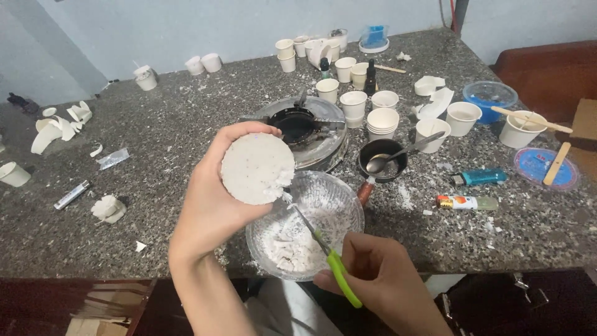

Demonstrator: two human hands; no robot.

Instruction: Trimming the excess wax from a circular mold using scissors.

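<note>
Speckled grey stone table (155, 205), dusted with white crumbs and scraps; pale blue wall behind.

Left hand (214, 199): raised over the table, fingers curled around a round white wax disc (256, 168), flat face toward the camera, its lower right edge chipped.

Right hand (379, 280): near the table's front edge, fingers closed on the green handle of a small knife (323, 249); the blade tip touches the disc's chipped edge.

Glass bowl (339, 202): directly beneath disc and knife, holding white wax shavings.

Single gas burner (311, 134): just behind the bowl.

Small black pan (382, 160): right of the burner, a metal spoon (404, 152) resting in it.

Paper cups (367, 109): many white ones, clustered behind the burner and scattered along the far edge; torn cup pieces at the left.

Two lighters (476, 190): one teal, one orange and white, right of the pan.

Blue plastic tub (490, 96) and wooden sticks (547, 146): far right.
</note>
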